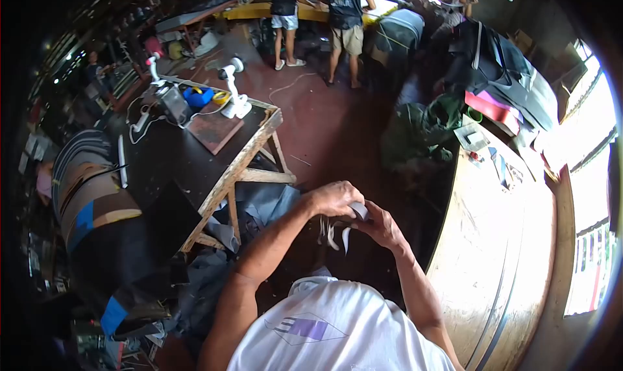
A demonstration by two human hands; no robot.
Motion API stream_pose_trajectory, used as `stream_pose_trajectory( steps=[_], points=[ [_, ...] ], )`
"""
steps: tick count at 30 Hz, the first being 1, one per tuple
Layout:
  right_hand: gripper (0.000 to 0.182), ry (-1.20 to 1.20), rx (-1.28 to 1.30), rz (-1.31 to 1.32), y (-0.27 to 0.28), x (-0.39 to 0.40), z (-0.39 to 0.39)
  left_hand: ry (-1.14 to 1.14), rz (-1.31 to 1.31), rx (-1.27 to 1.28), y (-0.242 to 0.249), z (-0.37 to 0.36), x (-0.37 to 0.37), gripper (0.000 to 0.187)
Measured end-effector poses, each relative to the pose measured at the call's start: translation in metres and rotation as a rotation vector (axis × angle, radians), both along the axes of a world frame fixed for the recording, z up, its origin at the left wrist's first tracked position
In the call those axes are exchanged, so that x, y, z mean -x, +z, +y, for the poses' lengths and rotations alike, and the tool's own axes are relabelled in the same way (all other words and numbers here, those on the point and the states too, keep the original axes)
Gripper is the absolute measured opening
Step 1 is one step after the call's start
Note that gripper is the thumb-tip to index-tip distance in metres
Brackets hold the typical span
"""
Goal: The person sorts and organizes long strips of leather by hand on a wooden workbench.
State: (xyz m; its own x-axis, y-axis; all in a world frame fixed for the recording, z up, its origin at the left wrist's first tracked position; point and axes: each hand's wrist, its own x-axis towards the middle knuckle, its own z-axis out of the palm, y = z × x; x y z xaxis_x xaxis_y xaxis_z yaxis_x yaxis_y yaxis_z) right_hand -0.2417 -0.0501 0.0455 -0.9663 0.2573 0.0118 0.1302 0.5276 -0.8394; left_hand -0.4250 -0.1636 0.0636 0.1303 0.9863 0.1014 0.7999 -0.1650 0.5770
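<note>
My left hand (339, 199) and my right hand (383, 227) are close together in front of my chest, above the dark floor. Both have curled fingers around a small pale, curved piece of sheet material (359, 210), which shows between them. From beneath my left hand dangle several thin whitish strips (333, 237), and a longer one (346, 240) hangs nearer my right hand. My palms and some fingertips are hidden.
Left stands a dark-topped table (169, 176) with a rough wooden edge and a white lamp-like device (233, 88). Right is a pale wooden worktop (500, 260). Grey sheet scraps (266, 202) lie below the table. Two people (347, 27) stand at the far bench.
</note>
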Motion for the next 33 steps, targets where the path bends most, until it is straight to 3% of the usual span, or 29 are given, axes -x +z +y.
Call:
stream_pose_trajectory(
  steps=[5,6,8,12,15,20,25,26,29,30,33],
  points=[
    [0.047,-0.063,-0.103,0.018,0.0,0.074,0.055,0.027,-0.189,0.126,-0.001,0.052,0.077,0.035],
    [0.048,0.012,-0.168,0.091,0.0,0.086,0.072,0.021,-0.228,0.147,-0.001,0.066,0.093,0.035],
    [0.049,-0.016,-0.19,0.126,0.011,0.113,0.101,0.043,-0.245,0.166,0.018,0.095,0.119,0.035],
    [0.046,-0.115,-0.184,0.138,0.015,0.144,0.153,0.034,-0.407,0.027,-0.007,0.16,0.16,0.036],
    [0.033,-0.209,-0.109,-0.008,0.012,0.162,0.192,-0.045,-0.302,0.073,-0.008,0.21,0.186,0.034],
    [0.027,-0.214,-0.083,-0.135,-0.027,0.192,0.266,-0.071,-0.182,0.194,-0.022,0.288,0.214,0.03],
    [0.024,-0.179,0.004,0.01,-0.018,0.227,0.338,0.008,-0.284,0.212,-0.035,0.358,0.251,0.033],
    [0.024,-0.192,0.023,0.021,-0.017,0.233,0.35,0.038,-0.304,0.173,-0.047,0.369,0.258,0.037],
    [0.027,-0.179,0.035,0.023,-0.019,0.262,0.399,0.254,-0.273,-0.261,-0.066,0.399,0.271,0.044],
    [0.028,-0.208,0.037,-0.011,-0.019,0.271,0.411,0.398,-0.347,-0.136,-0.064,0.4,0.272,0.041],
    [0.031,-0.265,0.049,-0.095,-0.022,0.297,0.441,0.76,-1.162,0.181,-0.093,0.419,0.275,0.037]
  ],
)
